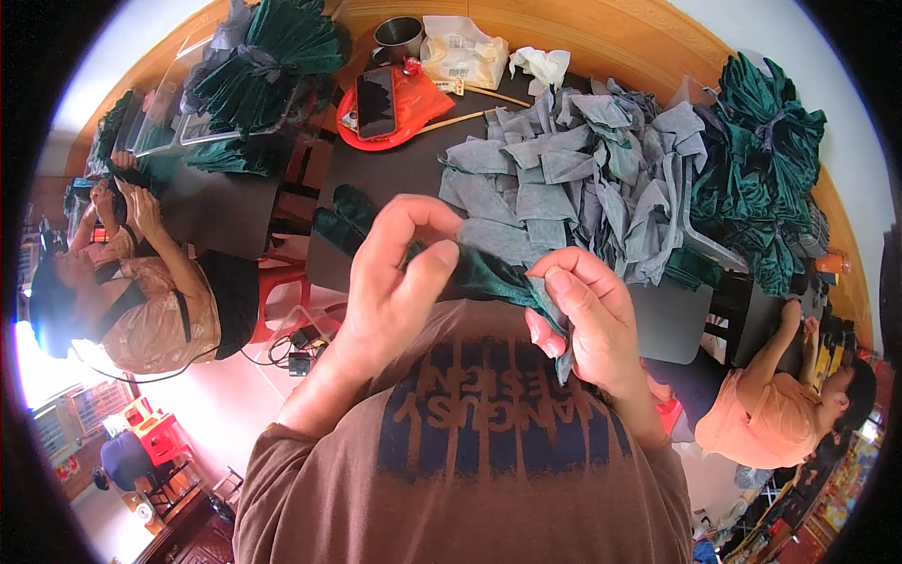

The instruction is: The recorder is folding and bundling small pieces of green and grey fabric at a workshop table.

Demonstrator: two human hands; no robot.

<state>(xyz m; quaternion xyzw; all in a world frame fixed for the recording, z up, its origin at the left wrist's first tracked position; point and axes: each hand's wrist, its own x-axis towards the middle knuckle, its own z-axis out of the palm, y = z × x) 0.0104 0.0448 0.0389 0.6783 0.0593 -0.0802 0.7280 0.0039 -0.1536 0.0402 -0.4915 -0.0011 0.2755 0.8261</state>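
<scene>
My right hand [592, 320] pinches a piece of dark green velvet fabric [498, 277] near its end, where the grey backing shows and a corner hangs below the fingers. The velvet runs left from there and passes behind my left hand [395, 282]. That hand is raised, its fingers curled and the thumb brought up to the fingertips; whether a thread or anything else is between them is too small to see. Left of it, a rolled end of green velvet [343, 218] lies on the dark table. Just beyond both hands is a big heap of grey-backed fabric pieces [564, 169].
A red plate [413, 105] holds a phone [376, 103], with a metal cup [398, 38] and a tissue pack [462, 54] behind. Tied green velvet bundles [766, 132] stand right, more [272, 66] left. One person [150, 291] works at left, another [766, 414] at right.
</scene>
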